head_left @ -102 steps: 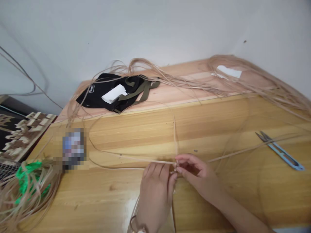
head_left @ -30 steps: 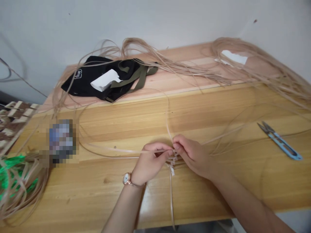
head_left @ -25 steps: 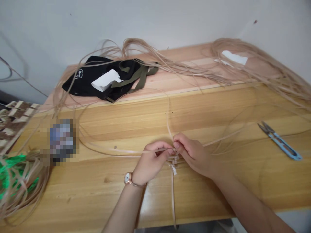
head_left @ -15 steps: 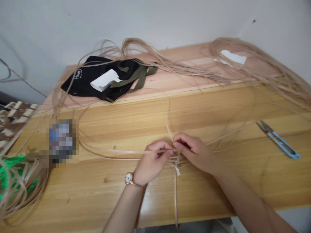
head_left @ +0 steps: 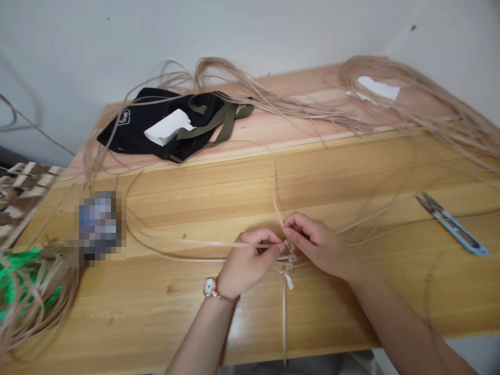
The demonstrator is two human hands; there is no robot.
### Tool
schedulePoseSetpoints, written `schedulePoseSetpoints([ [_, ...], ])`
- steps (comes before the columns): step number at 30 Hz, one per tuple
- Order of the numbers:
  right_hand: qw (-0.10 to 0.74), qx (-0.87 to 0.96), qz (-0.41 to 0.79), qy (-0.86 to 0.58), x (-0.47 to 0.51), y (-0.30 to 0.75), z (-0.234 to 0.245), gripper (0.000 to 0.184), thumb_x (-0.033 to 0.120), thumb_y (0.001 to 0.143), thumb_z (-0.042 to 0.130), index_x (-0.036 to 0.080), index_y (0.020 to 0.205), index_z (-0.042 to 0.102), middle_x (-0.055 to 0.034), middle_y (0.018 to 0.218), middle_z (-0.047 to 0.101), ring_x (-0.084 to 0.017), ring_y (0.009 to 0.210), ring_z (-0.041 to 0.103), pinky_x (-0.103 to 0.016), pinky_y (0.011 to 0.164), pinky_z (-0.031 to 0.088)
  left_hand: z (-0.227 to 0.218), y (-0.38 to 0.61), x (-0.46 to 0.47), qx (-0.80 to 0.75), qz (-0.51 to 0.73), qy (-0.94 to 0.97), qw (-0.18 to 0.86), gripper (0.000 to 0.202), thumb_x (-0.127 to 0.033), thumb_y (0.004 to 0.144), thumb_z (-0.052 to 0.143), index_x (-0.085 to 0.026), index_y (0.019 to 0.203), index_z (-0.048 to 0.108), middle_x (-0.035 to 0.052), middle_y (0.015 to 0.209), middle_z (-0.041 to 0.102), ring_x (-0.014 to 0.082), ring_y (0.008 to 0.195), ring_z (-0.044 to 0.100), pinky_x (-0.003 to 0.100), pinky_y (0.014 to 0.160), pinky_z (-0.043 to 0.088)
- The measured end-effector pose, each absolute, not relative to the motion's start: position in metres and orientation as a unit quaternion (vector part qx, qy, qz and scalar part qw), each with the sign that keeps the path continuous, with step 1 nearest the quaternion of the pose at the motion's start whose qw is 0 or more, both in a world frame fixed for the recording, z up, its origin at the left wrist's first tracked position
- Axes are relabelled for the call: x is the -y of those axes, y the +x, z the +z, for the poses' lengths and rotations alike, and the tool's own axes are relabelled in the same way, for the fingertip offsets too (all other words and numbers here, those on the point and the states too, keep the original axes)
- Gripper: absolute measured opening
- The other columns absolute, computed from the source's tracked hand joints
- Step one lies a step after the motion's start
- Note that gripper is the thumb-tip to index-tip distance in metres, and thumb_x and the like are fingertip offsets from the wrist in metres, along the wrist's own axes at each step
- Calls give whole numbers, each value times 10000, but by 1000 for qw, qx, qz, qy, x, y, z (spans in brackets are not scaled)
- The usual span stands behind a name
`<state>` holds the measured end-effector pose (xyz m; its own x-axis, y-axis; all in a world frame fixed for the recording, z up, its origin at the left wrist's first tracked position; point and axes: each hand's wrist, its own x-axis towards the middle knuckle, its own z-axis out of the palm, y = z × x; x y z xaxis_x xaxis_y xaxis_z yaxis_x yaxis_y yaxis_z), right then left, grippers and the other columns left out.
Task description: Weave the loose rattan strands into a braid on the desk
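My left hand (head_left: 246, 262), a watch on its wrist, and my right hand (head_left: 318, 245) meet fingertip to fingertip over the wooden table (head_left: 250, 307). Both pinch thin tan rattan strips (head_left: 203, 243) at a small woven knot (head_left: 288, 259) between them. One strip runs left from the knot, one arcs up and away, one goes right, and a flat strip (head_left: 284, 323) hangs toward me over the table's front edge.
A black bag (head_left: 156, 130) with olive straps and white paper lies at the back left. Big bundles of loose rattan (head_left: 410, 104) cover the back and right. Blue thread snips (head_left: 453, 225) lie at right. More rattan tied with green (head_left: 23, 291) sits at left.
Both hands have shifted slightly right with the knot, still pinching the strips. The hanging strip swung a little right. The view has tilted since the earliest frame.
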<state>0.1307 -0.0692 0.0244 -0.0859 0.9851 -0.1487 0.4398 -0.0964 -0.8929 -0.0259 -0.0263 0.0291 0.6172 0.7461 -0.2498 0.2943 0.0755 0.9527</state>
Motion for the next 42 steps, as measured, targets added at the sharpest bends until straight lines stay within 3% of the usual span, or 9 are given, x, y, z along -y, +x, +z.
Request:
schedulePoseSetpoints([
  [8,332,603,412,-597,68,128,23,145,273,860,359,177,780,433,30,633,466,-74,574,421,-178,541,323,29,-24,28,-395,188,648,623,113,-226,736,534,-130,711,588,29,684,581,112,635,518,212,583,429],
  [20,341,599,356,-631,73,126,22,131,273,862,346,178,811,421,28,608,470,-83,556,443,-191,532,338,30,-25,27,-389,188,650,626,101,-204,725,553,-127,671,591,20,640,583,105,601,526,207,561,425],
  [33,367,549,423,-620,72,130,21,173,325,862,355,177,819,434,31,608,482,-76,557,462,-189,549,373,29,-29,25,-397,200,639,627,92,-225,725,565,-136,740,581,16,718,591,95,657,527,191,599,425],
  [37,395,529,436,-611,71,127,20,186,342,857,369,177,871,454,22,634,490,-76,578,469,-185,549,383,27,-26,27,-383,206,587,682,168,-219,670,627,-146,812,574,28,788,625,107,704,565,203,642,454],
  [42,462,476,475,-579,71,123,19,224,346,860,372,199,1027,394,38,609,481,-73,568,485,-183,559,406,27,-25,26,-408,168,585,680,305,-250,575,702,-142,839,596,17,680,616,104,612,557,204,571,449],
])
